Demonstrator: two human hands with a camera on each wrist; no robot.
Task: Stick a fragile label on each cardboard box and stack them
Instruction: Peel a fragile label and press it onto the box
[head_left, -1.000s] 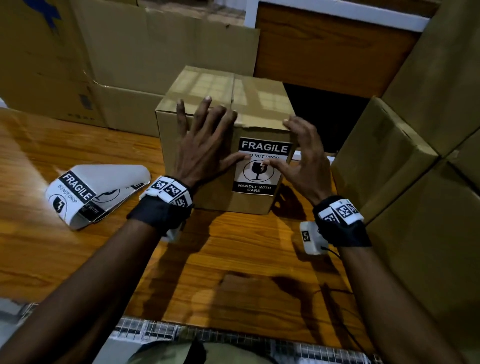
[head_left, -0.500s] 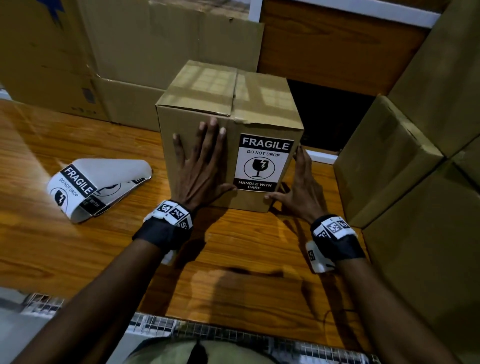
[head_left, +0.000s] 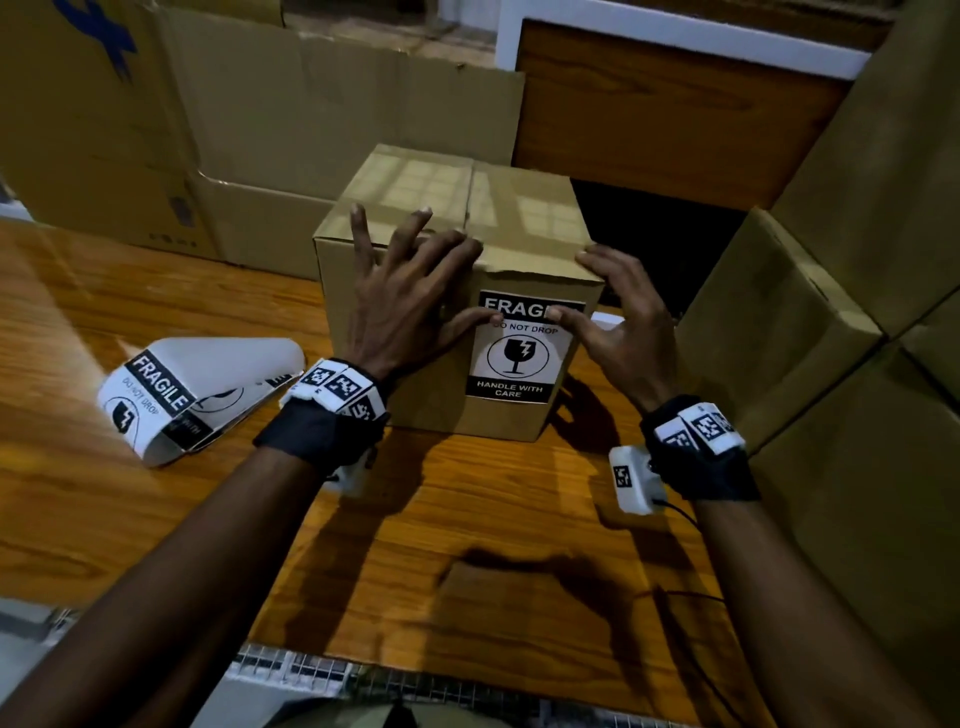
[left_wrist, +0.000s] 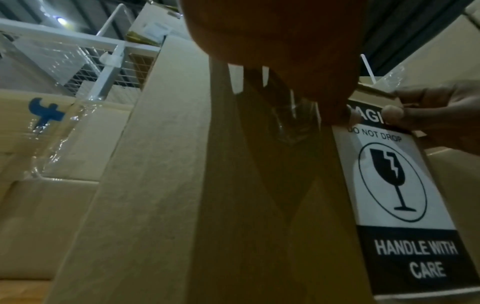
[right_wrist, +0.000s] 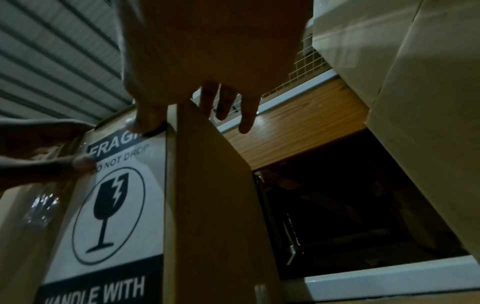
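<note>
A brown cardboard box (head_left: 400, 415) stands upright on the wooden table (head_left: 467, 519), its front face carrying a black-and-white fragile label (head_left: 519, 364). My left hand (head_left: 410, 296) lies flat on the box's front with fingers spread over the top edge, and its thumb presses the label's upper left. My right hand (head_left: 618, 312) reaches over the box's top right corner, its thumb pressing the label's upper right. The left wrist view shows the label (left_wrist: 394, 185) with both thumbs at its top. In the right wrist view the label (right_wrist: 114, 195) fills the lower left.
A curled strip of fragile labels (head_left: 176, 395) lies on the table to the left. Large cardboard boxes (head_left: 249, 119) line the back. More boxes (head_left: 831, 364) are piled close on the right. A dark gap (head_left: 654, 249) opens behind the box.
Both hands slid back up the box's front from its lower part. The thumbs now press the label's top corners.
</note>
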